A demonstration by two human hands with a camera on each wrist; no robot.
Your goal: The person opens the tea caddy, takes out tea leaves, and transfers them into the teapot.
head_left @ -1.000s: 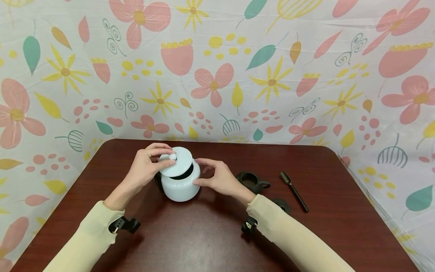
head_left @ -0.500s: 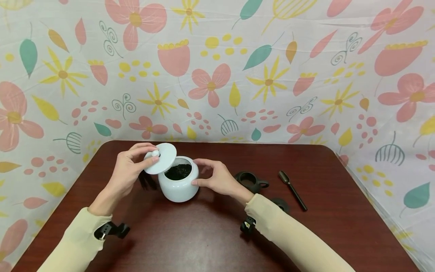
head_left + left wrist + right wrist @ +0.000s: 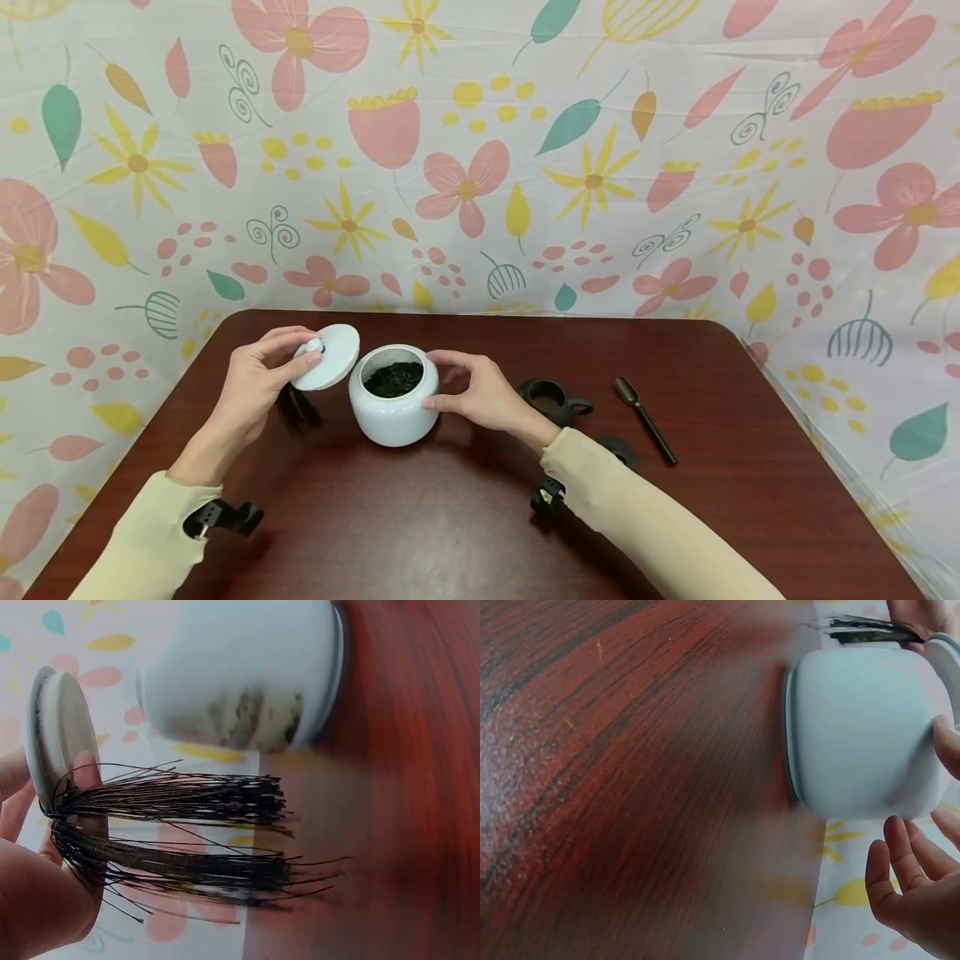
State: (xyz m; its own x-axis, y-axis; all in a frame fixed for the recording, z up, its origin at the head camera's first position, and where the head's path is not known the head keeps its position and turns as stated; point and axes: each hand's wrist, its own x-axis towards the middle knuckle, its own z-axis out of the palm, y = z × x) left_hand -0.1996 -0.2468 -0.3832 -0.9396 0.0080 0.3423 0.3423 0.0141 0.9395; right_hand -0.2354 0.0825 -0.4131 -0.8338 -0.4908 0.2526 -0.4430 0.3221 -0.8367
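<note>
My left hand (image 3: 258,375) pinches the knob of a round white lid (image 3: 336,360), which is tilted in the air left of the jar. A black tassel (image 3: 180,799) hangs from the lid beneath my fingers. The white ceramic jar (image 3: 393,421) stands upright on the table, its mouth uncovered and dark leaves, like tea (image 3: 395,380), visible inside. On the jar's right side, my right hand (image 3: 483,392) steadies it between thumb and fingers. Dark marks, blurred, show on the jar's side in the left wrist view.
Right of the jar stands a small dark pot (image 3: 562,417) with a loop handle. A dark round piece (image 3: 621,451) lies partly behind my right sleeve. Farther right lies a dark long-handled scoop (image 3: 651,425). A flowered cloth (image 3: 480,167) hangs behind the brown table (image 3: 420,517).
My left hand has lifted the lid off the jar's mouth and carried it left, uncovering the leaves. My right hand has stayed on the jar.
</note>
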